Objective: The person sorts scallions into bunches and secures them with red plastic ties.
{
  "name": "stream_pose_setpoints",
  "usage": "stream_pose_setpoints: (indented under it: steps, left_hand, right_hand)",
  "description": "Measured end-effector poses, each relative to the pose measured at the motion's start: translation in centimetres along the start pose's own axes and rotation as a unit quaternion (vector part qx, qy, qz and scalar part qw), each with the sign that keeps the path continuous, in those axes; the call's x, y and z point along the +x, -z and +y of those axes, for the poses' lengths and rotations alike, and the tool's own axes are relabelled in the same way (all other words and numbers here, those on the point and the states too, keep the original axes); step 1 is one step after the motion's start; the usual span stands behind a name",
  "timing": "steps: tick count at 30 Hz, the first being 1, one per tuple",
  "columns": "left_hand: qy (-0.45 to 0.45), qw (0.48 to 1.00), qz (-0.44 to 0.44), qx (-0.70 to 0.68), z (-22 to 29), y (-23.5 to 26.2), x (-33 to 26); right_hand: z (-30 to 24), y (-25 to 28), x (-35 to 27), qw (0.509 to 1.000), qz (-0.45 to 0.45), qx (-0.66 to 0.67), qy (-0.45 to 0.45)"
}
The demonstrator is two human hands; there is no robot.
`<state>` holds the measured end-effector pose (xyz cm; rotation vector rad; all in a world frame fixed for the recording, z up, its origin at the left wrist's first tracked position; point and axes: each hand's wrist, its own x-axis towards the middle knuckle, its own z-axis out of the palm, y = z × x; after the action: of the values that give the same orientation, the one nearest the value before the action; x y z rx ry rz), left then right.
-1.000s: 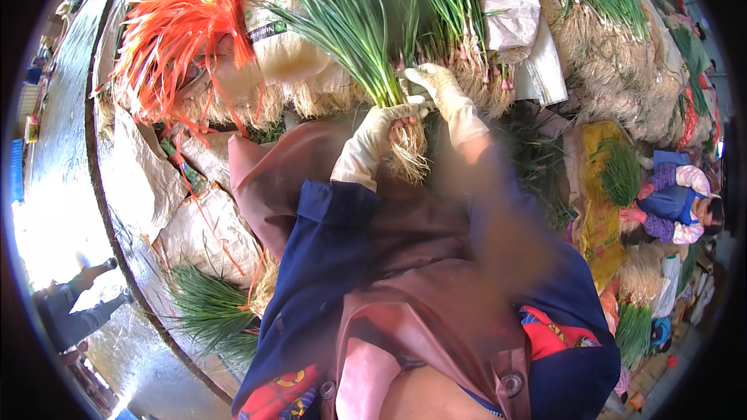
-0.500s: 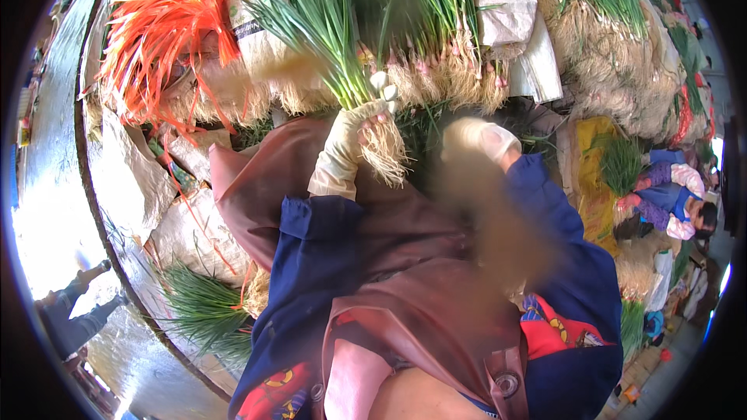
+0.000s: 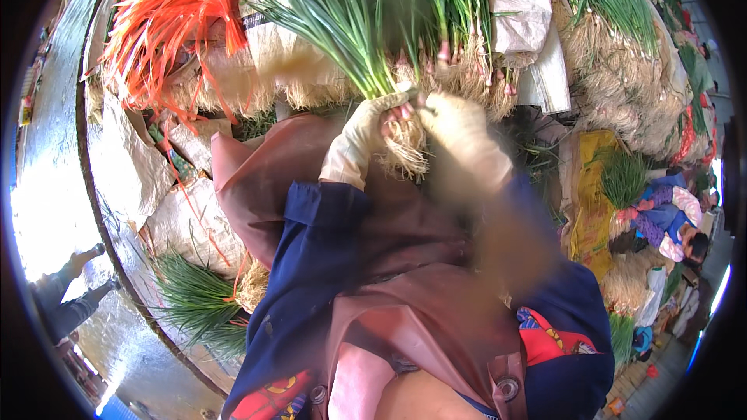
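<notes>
A bunch of spring onions is gripped near its pinkish bulbs in my gloved left hand. Its leaves fan up and to the left, and pale roots hang below my fingers. Just right of the bunch is my gloved right hand, partly smeared by a brown blur. Its fingers are drawn together at the tips, where a thin spring onion stalk meets them. Beyond both hands lies a row of loose spring onions, roots toward me.
Orange plastic strips lie in a heap at far left. White sacking separates the row from another onion pile at right. A tied bunch rests at lower left. At right, a co-worker holds onions beside a yellow sack.
My right hand has moved up and left, from apart to beside the bunch, its fingers now at a stalk. My left hand, still holding the bunch, has shifted slightly right.
</notes>
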<state>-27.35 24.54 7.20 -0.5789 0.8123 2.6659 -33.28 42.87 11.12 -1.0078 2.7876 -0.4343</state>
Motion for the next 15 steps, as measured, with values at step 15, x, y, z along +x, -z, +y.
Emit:
stream_pose_setpoints:
  steps: [15]
  left_hand:
    - [-0.008,0.987,0.030,0.159,0.3,-0.7,-0.9]
  right_hand:
    - [1.5,-1.2,9.3,0.889,-0.141,0.413,-0.140]
